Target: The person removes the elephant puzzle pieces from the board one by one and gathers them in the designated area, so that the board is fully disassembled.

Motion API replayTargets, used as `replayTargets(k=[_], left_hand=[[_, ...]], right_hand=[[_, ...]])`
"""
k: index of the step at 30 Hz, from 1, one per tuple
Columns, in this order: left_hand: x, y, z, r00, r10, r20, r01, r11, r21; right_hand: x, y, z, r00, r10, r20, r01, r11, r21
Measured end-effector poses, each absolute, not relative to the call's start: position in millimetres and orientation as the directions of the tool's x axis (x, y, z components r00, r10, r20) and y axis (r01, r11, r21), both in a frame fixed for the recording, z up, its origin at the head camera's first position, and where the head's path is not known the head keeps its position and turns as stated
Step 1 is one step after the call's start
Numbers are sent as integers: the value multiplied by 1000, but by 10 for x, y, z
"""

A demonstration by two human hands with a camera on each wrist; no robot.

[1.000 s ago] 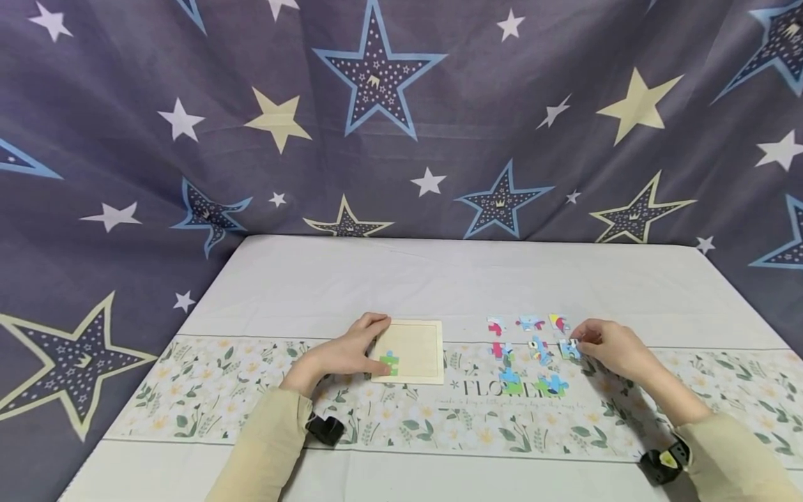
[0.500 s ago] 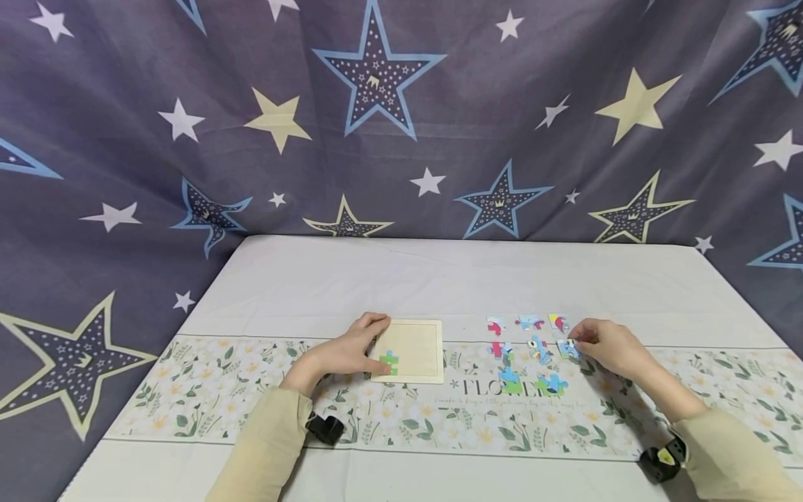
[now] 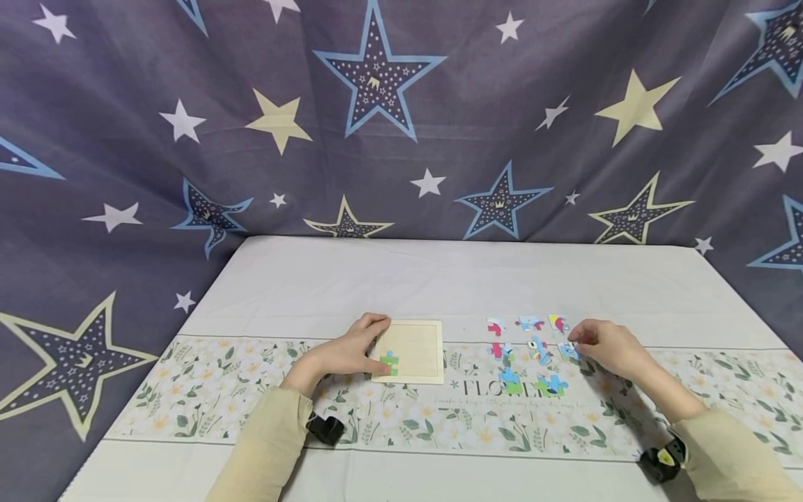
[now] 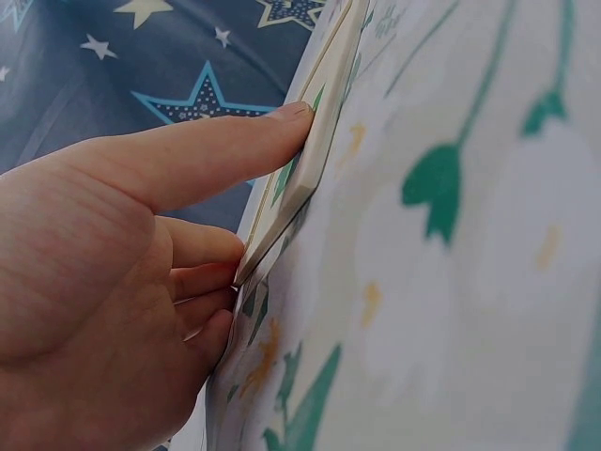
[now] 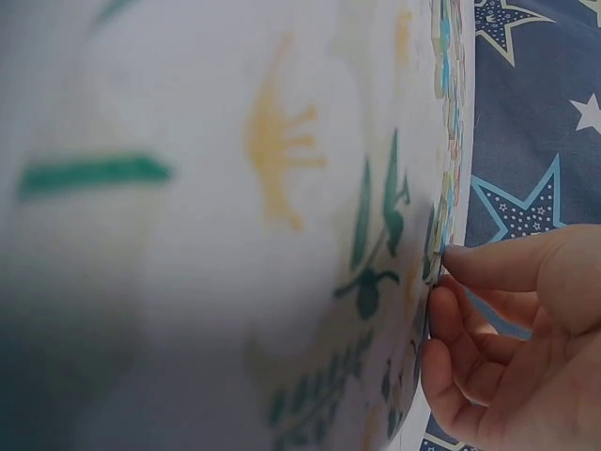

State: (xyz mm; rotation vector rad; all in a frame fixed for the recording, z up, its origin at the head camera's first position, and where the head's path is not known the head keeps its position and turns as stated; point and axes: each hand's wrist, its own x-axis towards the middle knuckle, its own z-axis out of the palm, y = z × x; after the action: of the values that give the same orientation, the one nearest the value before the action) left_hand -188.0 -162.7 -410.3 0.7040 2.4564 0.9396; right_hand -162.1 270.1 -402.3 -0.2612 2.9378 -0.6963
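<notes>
My left hand (image 3: 351, 346) holds the left edge of a shallow wooden puzzle tray (image 3: 414, 341). Its thumb lies on the tray's near left corner, as the left wrist view also shows, with the other fingers along the side. One green jigsaw piece (image 3: 390, 359) sits in that corner, partly under the thumb. At the right end of the loose pieces, my right hand (image 3: 611, 346) pinches a blue jigsaw piece (image 3: 567, 350) between thumb and fingers, at tabletop level. The fingers hide part of this piece.
Several loose jigsaw pieces lie in rough rows right of the tray, among them a red and white piece (image 3: 495, 325) and a blue and green piece (image 3: 510, 381). A floral runner (image 3: 439, 425) crosses the white tablecloth (image 3: 376, 279). Behind hangs a starry curtain (image 3: 389, 160).
The blue piece at the right fingertips has shifted and turned very slightly. The left hand and the tray stay in place.
</notes>
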Motion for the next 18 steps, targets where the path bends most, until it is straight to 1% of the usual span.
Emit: replayTargets(k=[7, 12, 18], left_hand=[[-1883, -1617, -4087, -786, 587, -192, 310, 644, 699], [-1888, -1617, -4109, -787, 587, -190, 315, 646, 695], [-1886, -1626, -4131, -791, 585, -180, 323, 648, 689]], right_hand=[[-1628, 2700, -4008, -978, -197, -62, -149, 881, -448], [-1632, 2660, -3911, -975, -215, -56, -169, 881, -441], [-1649, 2480, -3757, -965, -259, -49, -202, 845, -494]])
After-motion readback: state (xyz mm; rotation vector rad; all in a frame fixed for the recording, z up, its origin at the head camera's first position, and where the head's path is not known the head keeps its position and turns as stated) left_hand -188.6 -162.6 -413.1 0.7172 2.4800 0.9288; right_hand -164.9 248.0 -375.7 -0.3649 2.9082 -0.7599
